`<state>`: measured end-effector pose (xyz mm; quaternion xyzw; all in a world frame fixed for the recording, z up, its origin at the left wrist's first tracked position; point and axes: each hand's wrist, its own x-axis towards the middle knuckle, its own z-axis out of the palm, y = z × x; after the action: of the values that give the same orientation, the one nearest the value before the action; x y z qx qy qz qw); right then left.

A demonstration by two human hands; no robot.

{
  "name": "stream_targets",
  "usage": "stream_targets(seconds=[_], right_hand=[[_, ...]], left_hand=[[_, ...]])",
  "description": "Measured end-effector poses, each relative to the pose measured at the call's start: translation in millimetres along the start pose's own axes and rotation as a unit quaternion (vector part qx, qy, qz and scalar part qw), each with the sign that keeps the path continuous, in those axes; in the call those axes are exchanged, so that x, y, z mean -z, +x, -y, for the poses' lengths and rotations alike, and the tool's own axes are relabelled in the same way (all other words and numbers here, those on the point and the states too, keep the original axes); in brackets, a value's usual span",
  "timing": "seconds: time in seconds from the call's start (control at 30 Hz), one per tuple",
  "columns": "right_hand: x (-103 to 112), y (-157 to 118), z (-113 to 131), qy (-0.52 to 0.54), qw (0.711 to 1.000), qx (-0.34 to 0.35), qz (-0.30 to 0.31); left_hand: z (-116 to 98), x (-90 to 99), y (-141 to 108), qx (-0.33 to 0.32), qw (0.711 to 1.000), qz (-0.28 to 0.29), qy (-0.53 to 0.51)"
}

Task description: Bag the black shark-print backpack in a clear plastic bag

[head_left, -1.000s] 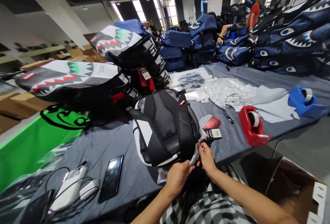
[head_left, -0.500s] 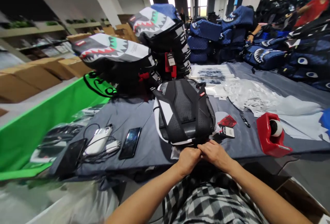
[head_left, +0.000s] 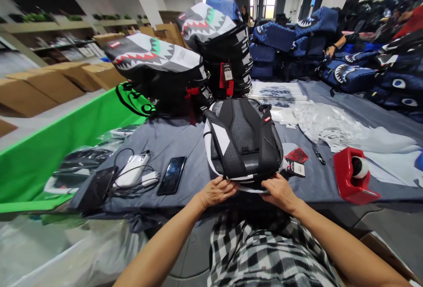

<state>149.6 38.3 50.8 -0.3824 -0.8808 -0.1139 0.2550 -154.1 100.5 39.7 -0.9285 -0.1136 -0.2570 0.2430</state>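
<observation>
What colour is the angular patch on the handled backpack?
The backpack has a white patch, clearest in the head view.

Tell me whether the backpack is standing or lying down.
Lying down: the backpack rests on the table with its back panel and straps facing up.

Backpack [head_left: 243,135] front hidden underneath — tag [head_left: 296,169] print too small — red-clad person [head_left: 411,22] cut off.
</observation>
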Motion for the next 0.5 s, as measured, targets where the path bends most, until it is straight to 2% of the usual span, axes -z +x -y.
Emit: stream_targets(seconds=[0.13, 0.27, 0.37, 0.43, 0.5], right_hand=[[-4, 5, 0, -0.037, 0.998, 0.006, -0.043], [-7, 9, -2, -0.061, 0.994, 0.018, -0.084], [-10, 3, -4, -0.065, 0.992, 0.011, -0.109], [-16, -3, -7, -0.066, 0.990, 0.001, -0.127], [-27, -8, -16, -0.075, 0.989, 0.004, -0.127]], left_hand=[[-4, -13.4, 0, 0.020, 0.998, 0.055, 0.022], [-30, 0.8, 15, 0.129, 0.991, 0.011, 0.043], [-61, 16.2, 38, 0.198, 0.980, 0.007, -0.009], [-76, 14.5, 52, 0.196, 0.978, 0.002, -0.068], [-79, -2.0, 64, 0.189, 0.975, -0.016, -0.119]])
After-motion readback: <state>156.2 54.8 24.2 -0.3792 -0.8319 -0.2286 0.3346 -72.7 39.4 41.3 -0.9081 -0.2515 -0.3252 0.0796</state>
